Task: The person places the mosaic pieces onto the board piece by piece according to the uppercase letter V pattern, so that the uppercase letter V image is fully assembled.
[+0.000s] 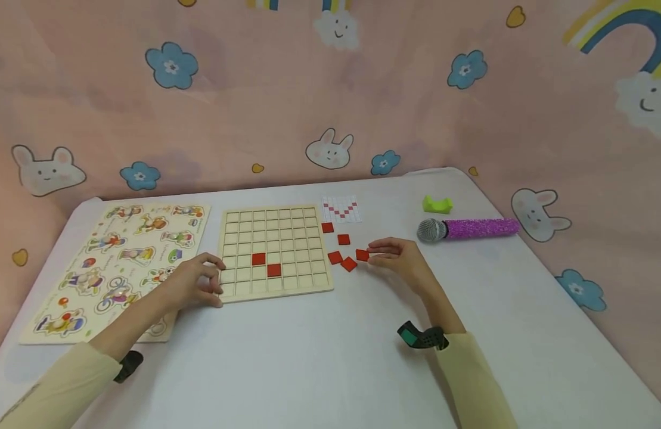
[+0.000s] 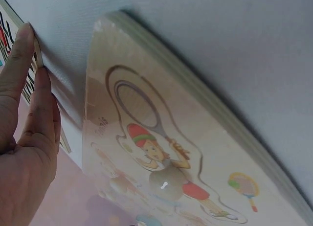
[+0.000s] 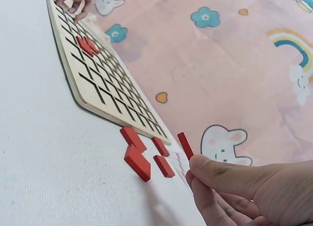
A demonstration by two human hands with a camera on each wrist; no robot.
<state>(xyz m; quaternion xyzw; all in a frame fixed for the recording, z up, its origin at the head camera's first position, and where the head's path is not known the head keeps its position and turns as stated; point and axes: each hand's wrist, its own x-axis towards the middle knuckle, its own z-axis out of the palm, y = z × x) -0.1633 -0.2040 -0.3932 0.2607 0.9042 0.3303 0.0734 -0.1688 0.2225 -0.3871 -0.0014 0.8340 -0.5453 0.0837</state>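
My right hand (image 1: 402,259) pinches a red square tile (image 3: 185,145) between thumb and fingers, raised off the table to the right of the board. The pale wooden grid board (image 1: 298,280) lies flat in front of me. Two red tiles sit in its cells, one (image 1: 258,258) diagonally behind the other (image 1: 274,270). My left hand (image 1: 193,283) rests at the board's left edge, fingertips touching its rim. Several loose red tiles (image 1: 343,239) lie just right of the board. Behind them is a small pattern card (image 1: 340,208) with red squares in a V shape.
A wooden picture puzzle board (image 1: 110,262) with cartoon figures lies at the left, under my left forearm. At the back right are a purple glitter microphone (image 1: 469,229) and a small bright green piece (image 1: 437,205). A pink patterned cloth (image 1: 244,101) hangs behind the white table (image 1: 309,363).
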